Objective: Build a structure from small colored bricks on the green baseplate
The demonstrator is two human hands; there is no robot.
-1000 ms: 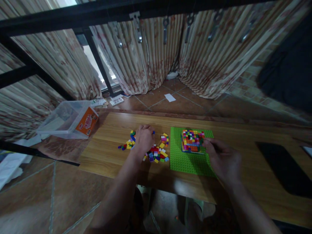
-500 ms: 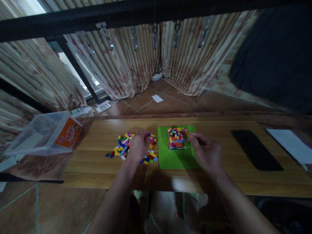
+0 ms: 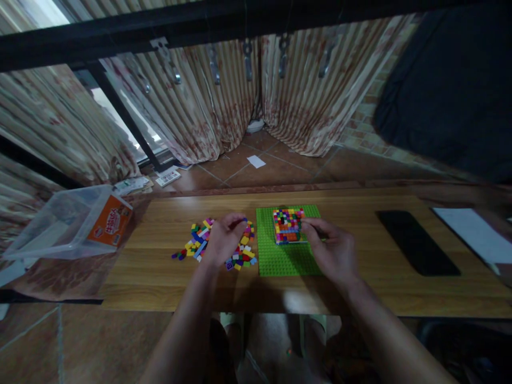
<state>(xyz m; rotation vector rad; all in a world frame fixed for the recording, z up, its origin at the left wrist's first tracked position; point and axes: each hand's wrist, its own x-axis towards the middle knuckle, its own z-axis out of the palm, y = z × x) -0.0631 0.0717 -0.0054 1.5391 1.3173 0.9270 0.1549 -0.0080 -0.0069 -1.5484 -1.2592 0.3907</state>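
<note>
Over the pile of loose toy bricks (image 3: 199, 247) is my left hand (image 3: 224, 239), thumb and forefinger drawn together near its right part. Whatever lies between those fingertips is too small to make out. Right of the pile, a many-coloured block of small bricks (image 3: 287, 226) stands on a green studded baseplate (image 3: 270, 262). My right hand (image 3: 333, 246) has its fingertips pinched at the block's right edge. A small piece may be in that pinch, but the fingers hide it.
The wooden table (image 3: 138, 277) carries a black flat slab (image 3: 416, 242) and white paper (image 3: 472, 234) at the right. Left of the table stands a clear plastic bin (image 3: 60, 224) with an orange label. Curtains (image 3: 208, 101) hang beyond it.
My right hand has moved slightly left, its fingertips now closer against the block's right edge. My left hand stays over the pile, with a slight shift. The whole view has drifted a little.
</note>
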